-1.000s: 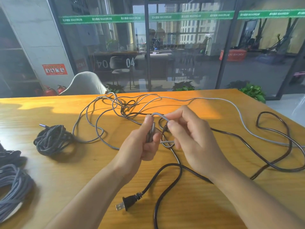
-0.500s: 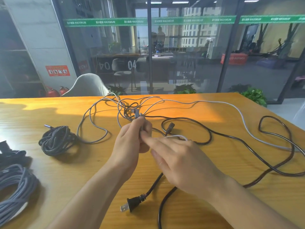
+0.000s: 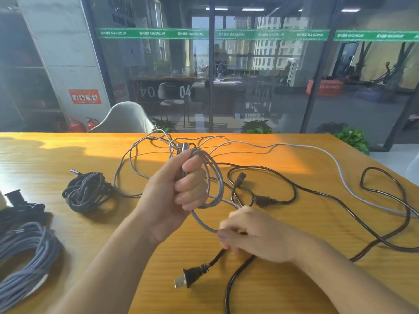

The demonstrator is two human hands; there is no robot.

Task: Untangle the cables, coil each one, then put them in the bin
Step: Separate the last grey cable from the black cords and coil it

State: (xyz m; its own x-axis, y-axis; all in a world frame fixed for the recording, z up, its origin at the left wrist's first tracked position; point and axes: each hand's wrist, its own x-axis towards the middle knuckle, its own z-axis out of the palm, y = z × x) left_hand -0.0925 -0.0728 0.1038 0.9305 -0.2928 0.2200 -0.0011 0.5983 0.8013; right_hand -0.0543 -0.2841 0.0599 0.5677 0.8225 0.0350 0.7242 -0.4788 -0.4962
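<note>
On a sunlit wooden table point(image 3: 68, 159), a grey braided cable point(image 3: 214, 177) is shown being wound into its first loops. The left hand point(image 3: 174, 191), raised near the middle of the scene, is clenched around the cable's plug end and the opening turns, evidently so that the gathered loops are kept from springing apart. At about five o'clock from it, the right hand point(image 3: 254, 236) is blurred; its fingers appear to be pinched on the running length of the same cable, apparently so that slack can be fed upward into the coil. The rest of the grey cable is seen trailing toward twelve and three o'clock, where it is crossed by a black power cord point(image 3: 340, 200) spread loosely across the table's right half. The cord's two-pin plug point(image 3: 190, 275) lies at six o'clock, just below the right hand. By the look of it, the grey cable has been largely freed from the cord, though some crossings are left to be cleared. A dark braided coil point(image 3: 88, 193) rests at nine o'clock, well apart from the tangle, and a grey coil point(image 3: 25, 264) and a black bundle point(image 3: 20, 209) are set aside at the left edge, seemingly finished and awaiting storage. No bin is visible.
</note>
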